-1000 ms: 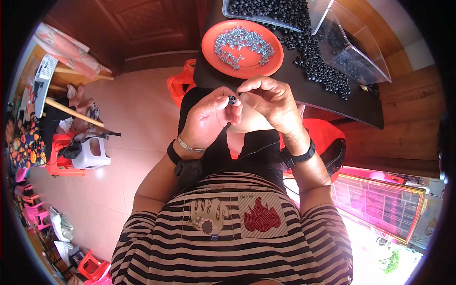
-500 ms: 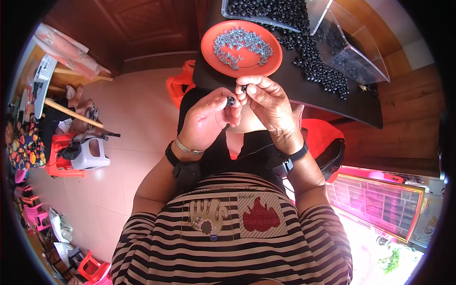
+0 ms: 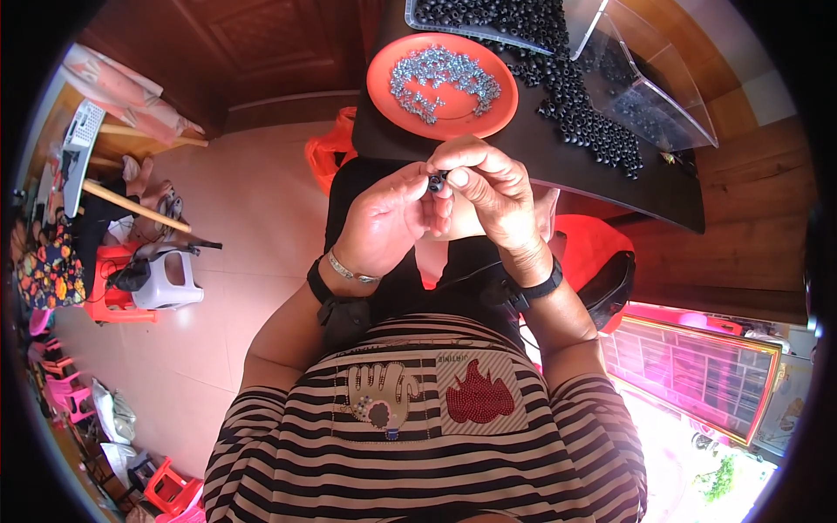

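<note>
My left hand (image 3: 380, 212) pinches a small round black plastic part (image 3: 435, 184) with a hole in its end, between thumb and fingers. My right hand (image 3: 501, 193) meets it from the right, thumb and forefinger closed on a second small black piece that is mostly hidden by the fingers. The two parts seem to touch, though I cannot tell whether they are joined. Just beyond the hands, an orange plate (image 3: 380, 77) on the dark table holds many small silvery metal pieces (image 3: 443, 66).
Loose black parts (image 3: 593, 131) spread over the dark table (image 3: 540, 161), beside a clear plastic box (image 3: 676, 109) on its side. Another clear bin (image 3: 488, 37) of black parts stands at the back. A red bag (image 3: 327, 157) hangs left of the table; stools (image 3: 170, 279) stand farther left.
My hands have come together: the black part in my left hand moved slightly right, and my right hand's piece came down against it.
</note>
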Demonstrator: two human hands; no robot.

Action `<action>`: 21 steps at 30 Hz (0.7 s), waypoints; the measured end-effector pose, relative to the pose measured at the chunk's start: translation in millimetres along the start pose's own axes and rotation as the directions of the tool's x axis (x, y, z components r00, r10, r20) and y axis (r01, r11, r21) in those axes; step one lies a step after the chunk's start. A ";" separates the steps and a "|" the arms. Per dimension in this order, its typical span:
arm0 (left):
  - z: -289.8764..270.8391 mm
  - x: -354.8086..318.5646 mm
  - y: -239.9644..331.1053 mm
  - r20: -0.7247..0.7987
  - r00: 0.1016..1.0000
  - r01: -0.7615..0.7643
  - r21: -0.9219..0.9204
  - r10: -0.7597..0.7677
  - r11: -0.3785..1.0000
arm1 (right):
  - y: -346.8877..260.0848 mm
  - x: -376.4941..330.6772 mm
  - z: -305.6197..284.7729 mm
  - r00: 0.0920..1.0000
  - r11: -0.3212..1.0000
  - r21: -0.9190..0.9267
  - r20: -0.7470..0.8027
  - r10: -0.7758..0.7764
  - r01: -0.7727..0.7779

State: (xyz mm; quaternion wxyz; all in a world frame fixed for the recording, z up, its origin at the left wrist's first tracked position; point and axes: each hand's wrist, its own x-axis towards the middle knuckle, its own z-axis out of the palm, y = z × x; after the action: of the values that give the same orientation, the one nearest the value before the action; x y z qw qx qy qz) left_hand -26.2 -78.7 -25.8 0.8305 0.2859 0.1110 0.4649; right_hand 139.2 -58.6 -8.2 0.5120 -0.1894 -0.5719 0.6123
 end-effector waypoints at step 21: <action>-1.8 -3.0 -1.0 -0.073 0.997 0.003 0.107 0.004 0.994 | 8.6 -8.9 0.7 0.999 0.998 0.062 -0.034 -0.023 0.025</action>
State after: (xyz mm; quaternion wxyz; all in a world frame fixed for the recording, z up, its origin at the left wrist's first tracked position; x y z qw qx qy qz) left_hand -28.0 -80.9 -28.0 0.8093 0.3127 0.1660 0.4687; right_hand 138.7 -65.0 -18.8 0.5342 -0.1768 -0.5463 0.6204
